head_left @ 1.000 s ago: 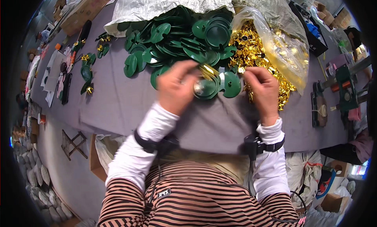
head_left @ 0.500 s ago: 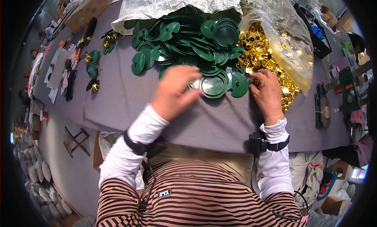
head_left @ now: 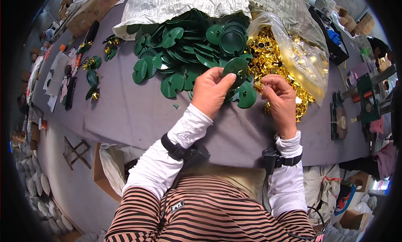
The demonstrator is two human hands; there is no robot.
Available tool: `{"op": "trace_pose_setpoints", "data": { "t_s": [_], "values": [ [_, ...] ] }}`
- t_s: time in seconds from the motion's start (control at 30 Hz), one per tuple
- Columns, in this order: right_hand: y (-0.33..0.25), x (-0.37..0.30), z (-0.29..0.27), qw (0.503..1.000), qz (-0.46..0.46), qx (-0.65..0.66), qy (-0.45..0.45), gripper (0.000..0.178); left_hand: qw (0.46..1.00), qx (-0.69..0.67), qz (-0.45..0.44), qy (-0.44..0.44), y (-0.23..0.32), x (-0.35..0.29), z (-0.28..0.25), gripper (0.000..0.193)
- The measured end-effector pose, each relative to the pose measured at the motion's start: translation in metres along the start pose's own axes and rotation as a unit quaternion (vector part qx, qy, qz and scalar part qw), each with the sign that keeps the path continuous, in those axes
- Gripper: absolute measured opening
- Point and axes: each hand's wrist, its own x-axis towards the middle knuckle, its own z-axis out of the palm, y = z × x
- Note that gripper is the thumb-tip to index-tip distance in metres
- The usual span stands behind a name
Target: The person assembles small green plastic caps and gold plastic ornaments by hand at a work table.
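Observation:
A round green plastic disc [head_left: 235, 67] is pinched between the thumb and fingers of my left hand [head_left: 210, 91], lifted at the front of a heap of green discs [head_left: 194, 45]. Just right of it, my right hand [head_left: 279, 100] has its thumb and forefinger closed on a small gold foil piece [head_left: 258, 86]. The two hands are close but apart. Below the held disc lies another green disc [head_left: 246, 95] with a notch in its edge. Beside my right hand spreads a pile of shiny gold foil pieces [head_left: 268, 53], partly under a clear plastic bag [head_left: 307, 62].
White woven sacks [head_left: 184, 3] lie behind the heap. On the left of the grey cloth [head_left: 138, 112] are several discs with gold pieces attached [head_left: 93, 76] and a dark phone-like object [head_left: 71, 93]. A green metal hand press [head_left: 368, 99] stands at the right edge.
My left hand has moved right and picked up a green disc. My right hand has shifted slightly left, and a gold piece now shows at its fingertips. Discs at the heap's front have shifted.

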Motion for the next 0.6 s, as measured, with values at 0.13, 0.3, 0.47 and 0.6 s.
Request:
{"op": "trace_pose_setpoints", "data": {
  "t_s": [0.13,0.3,0.47,0.6],
  "values": [
    [0.004,-0.001,0.006,0.995,-0.048,0.069,-0.051,0.014,0.999,0.037,0.004,-0.035,-0.008,-0.001,0.003,0.013],
    [0.001,0.001,0.009,0.994,-0.093,-0.053,-0.034,0.012,0.998,0.057,0.024,-0.032,-0.013,-0.005,0.005,0.015],
    [-0.001,0.002,0.009,0.984,-0.154,-0.088,-0.031,0.013,0.990,0.131,0.048,-0.008,-0.017,-0.004,0.002,0.018],
    [-0.003,0.000,0.006,0.983,-0.148,-0.102,-0.041,0.014,0.987,0.149,0.056,-0.002,-0.010,-0.006,0.003,0.019]
  ]
}}
